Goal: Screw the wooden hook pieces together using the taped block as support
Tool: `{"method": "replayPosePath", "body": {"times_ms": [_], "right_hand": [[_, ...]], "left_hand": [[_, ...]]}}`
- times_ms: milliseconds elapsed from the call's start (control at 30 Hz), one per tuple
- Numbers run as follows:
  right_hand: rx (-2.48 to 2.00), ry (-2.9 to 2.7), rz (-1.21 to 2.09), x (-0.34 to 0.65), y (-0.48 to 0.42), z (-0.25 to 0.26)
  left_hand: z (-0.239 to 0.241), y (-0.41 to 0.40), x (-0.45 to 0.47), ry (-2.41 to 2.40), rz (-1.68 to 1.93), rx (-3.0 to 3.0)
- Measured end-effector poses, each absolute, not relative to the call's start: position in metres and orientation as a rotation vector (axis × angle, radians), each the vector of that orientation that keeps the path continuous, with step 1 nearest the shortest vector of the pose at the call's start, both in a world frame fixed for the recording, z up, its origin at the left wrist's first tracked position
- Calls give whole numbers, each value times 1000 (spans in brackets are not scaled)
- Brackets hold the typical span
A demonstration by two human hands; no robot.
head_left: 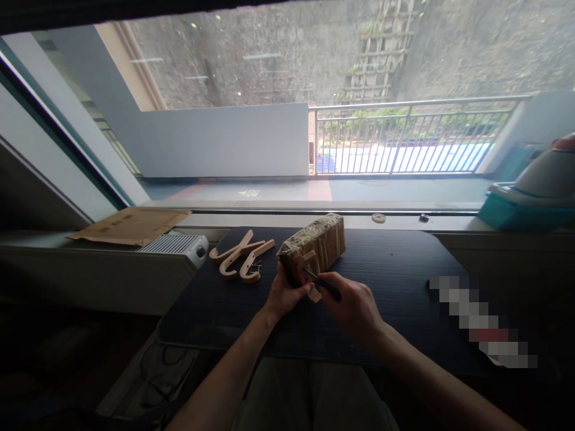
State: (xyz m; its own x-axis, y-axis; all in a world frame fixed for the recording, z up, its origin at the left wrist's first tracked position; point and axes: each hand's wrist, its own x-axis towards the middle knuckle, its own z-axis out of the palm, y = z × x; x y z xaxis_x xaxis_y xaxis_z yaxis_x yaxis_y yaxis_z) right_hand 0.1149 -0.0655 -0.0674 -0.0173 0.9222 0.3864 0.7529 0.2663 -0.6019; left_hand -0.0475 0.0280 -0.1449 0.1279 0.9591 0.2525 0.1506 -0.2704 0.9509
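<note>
A block-shaped package (327, 240) wrapped in brown paper and clear tape lies on the dark table. At its near end, a pale wooden hook (308, 261) rests against a dark strip (287, 270). My left hand (284, 296) is closed around this end, its thumb pressing by the hook; the fingers behind are partly hidden. Gripped in my right hand (353, 299) is a screwdriver (331, 288) with a black handle, its shaft pointing at the hook. Whether the tip sits in a screw is too small to tell. Several loose wooden hooks (248, 261) lie left, with small screws (257, 266) among them.
A tape roll (378, 218) and a small dark object (424, 218) sit on the window sill. A brown envelope (130, 225) and a white vented appliance (177, 246) stand left. To the right are a teal box (521, 209) and a blurred-out item (480, 320).
</note>
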Motion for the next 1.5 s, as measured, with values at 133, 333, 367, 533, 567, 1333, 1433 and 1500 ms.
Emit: {"method": "replayPosePath", "body": {"times_ms": [133, 333, 367, 533, 567, 1333, 1433, 1500], "right_hand": [[-1432, -1223, 1052, 117, -58, -82], [-1490, -1330, 947, 131, -71, -80], [-1525, -1445, 796, 132, -75, -80], [-1645, -1804, 321, 128, -89, -84], [-1643, -1828, 283, 127, -89, -85], [-1628, -1827, 310, 128, -76, -90], [-1639, -1811, 329, 128, -75, -89], [-1642, -1803, 341, 129, -75, -89]], "left_hand": [[-143, 28, -47, 1058, 1235, 1595], [-144, 29, -45, 1047, 1232, 1598], [-145, 29, -45, 1047, 1236, 1585], [-144, 28, -45, 1033, 1258, 1527], [-144, 28, -45, 1034, 1254, 1531], [-134, 26, -43, 1014, 1187, 1607], [-131, 25, -43, 1051, 1193, 1617], [-130, 24, -42, 1057, 1200, 1619]]}}
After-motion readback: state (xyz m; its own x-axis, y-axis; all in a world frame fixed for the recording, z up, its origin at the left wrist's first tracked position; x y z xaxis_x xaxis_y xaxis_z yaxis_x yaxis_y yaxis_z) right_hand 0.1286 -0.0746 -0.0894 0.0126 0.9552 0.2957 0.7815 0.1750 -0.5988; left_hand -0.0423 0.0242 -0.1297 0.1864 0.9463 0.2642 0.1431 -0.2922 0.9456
